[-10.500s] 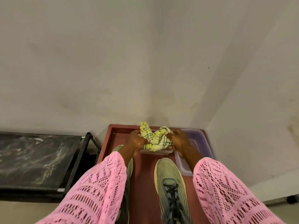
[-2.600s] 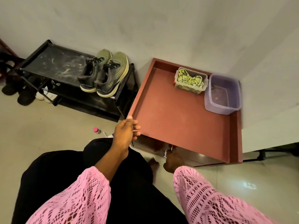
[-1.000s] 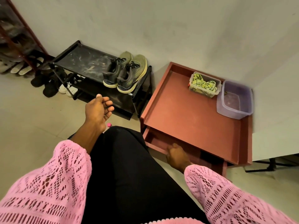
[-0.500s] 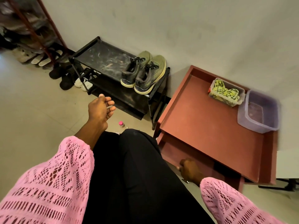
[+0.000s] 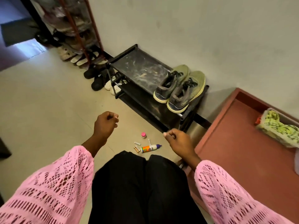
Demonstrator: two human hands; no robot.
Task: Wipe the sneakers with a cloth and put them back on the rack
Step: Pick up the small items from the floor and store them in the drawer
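Half a second back, right hand down at the drawer under the red bench; now lifted clear of it, up level with the left. Left hand, loosely spread then, now curled. View swung left too, leaving only the near-left part of the bench in sight.

Sneakers [image 5: 178, 88] side by side on the top shelf of the black rack [image 5: 139, 70], at its right end, toes toward the wall, heels at the front edge. Cloth [image 5: 279, 126] bunched in a clear tub [image 5: 275, 111] toward the far edge of the bench [image 5: 234, 151], well apart from both hands. Reads as task done: wiped pair back on the rack, cloth put away, nothing left to carry.

Left hand [image 5: 105, 122] held out over the floor [image 5: 40, 110], fingers curled into a loose fist, nothing visible inside it. Right hand [image 5: 177, 139] just beside the near-left corner of the bench, likewise curled with thumb tip showing, apparently empty. Both forearms in pink knit sleeves, reaching forward over black-clad legs.

On the floor between the hands: small bottle with a pink cap [image 5: 143, 135], glue tube [image 5: 151, 148], a couple of batteries [image 5: 137, 149].
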